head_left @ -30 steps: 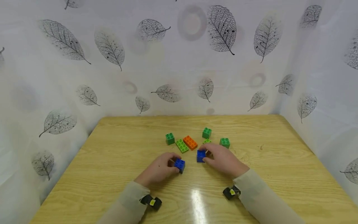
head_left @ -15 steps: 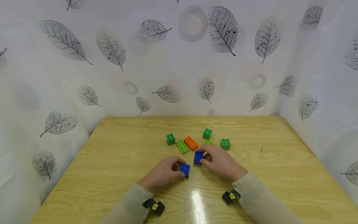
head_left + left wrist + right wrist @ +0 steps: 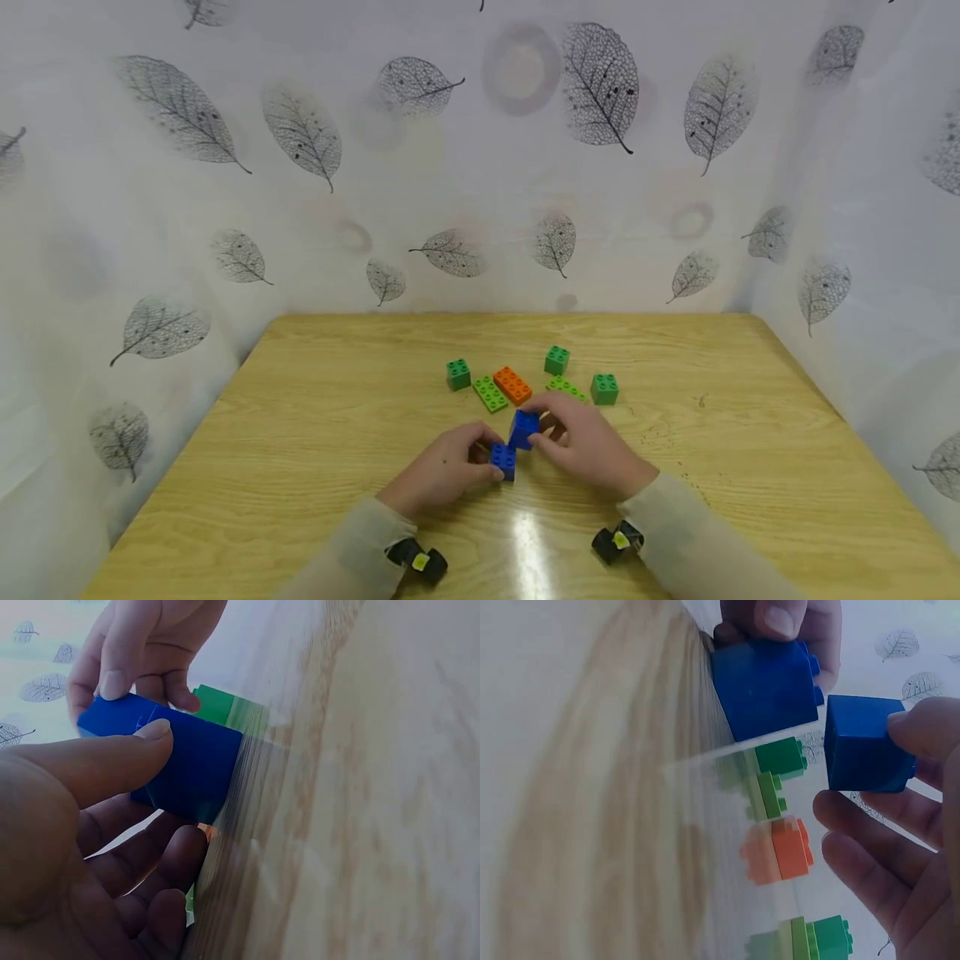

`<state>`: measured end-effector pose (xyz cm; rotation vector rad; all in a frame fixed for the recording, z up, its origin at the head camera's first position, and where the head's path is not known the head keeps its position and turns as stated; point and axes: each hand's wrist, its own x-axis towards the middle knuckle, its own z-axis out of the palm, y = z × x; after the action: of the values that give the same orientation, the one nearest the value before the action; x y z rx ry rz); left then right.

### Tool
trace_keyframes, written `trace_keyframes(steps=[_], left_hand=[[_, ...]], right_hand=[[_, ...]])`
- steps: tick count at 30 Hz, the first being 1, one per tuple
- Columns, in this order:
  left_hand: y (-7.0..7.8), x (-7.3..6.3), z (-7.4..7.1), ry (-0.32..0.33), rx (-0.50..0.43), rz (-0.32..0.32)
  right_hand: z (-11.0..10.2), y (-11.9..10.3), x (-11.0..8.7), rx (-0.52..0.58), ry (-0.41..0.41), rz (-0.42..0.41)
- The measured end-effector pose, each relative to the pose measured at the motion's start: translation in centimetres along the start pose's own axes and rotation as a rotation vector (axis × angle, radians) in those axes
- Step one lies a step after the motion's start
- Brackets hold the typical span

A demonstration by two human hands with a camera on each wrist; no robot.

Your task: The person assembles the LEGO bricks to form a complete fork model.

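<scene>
Between thumb and fingers my left hand (image 3: pixel 448 468) pinches a blue toy brick (image 3: pixel 503 462) at the table surface, its studs facing up. My right hand (image 3: pixel 583 440) holds a second blue toy brick (image 3: pixel 523 430) just beyond the first. In the right wrist view this right-hand brick (image 3: pixel 866 742) is raised off the table, higher than the left-hand brick (image 3: pixel 769 686) and close to its studs. From the left wrist view the left thumb (image 3: pixel 155 731) presses on the near brick's side, and that brick hides part of the other.
Behind the hands lie an orange brick (image 3: pixel 512 385) and two flat lime bricks, one on the left (image 3: pixel 490 393) and one (image 3: pixel 566 387) partly behind the right hand. Green bricks stand at left (image 3: pixel 458 374), back (image 3: pixel 557 360) and right (image 3: pixel 604 389). A leaf-print curtain (image 3: pixel 480 167) surrounds the wooden table (image 3: pixel 337 375).
Both hands have brought their blue bricks closer together. The left one moved right and toward the person; the right one moved left, is now lifted, and overlaps the left one's far edge in the head view.
</scene>
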<state>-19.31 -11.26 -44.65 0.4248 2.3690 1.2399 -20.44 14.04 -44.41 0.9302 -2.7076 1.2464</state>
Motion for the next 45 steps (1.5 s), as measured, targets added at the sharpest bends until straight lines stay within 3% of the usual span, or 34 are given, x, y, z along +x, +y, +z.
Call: trace_keyframes(steps=[8, 29, 38, 45], left_hand=[[-0.1, -0.1, 0.5, 0.019, 0.001, 0.004], [0.3, 0.0, 0.6, 0.059, 0.072, 0.046], [-0.1, 0.0, 0.8, 0.051, 0.066, 0.057], [-0.4, -0.1, 0.3, 0.035, -0.035, 0.086]], right_hand=[[1.2, -0.5, -0.6, 0.056, -0.015, -0.107], [1.5, -2.1, -0.1, -0.094, 0.005, -0.207], [1.9, -1.8, -0.2, -0.068, -0.009, -0.184], [1.8, -1.6, -0.2, -0.006, -0.025, -0.125]])
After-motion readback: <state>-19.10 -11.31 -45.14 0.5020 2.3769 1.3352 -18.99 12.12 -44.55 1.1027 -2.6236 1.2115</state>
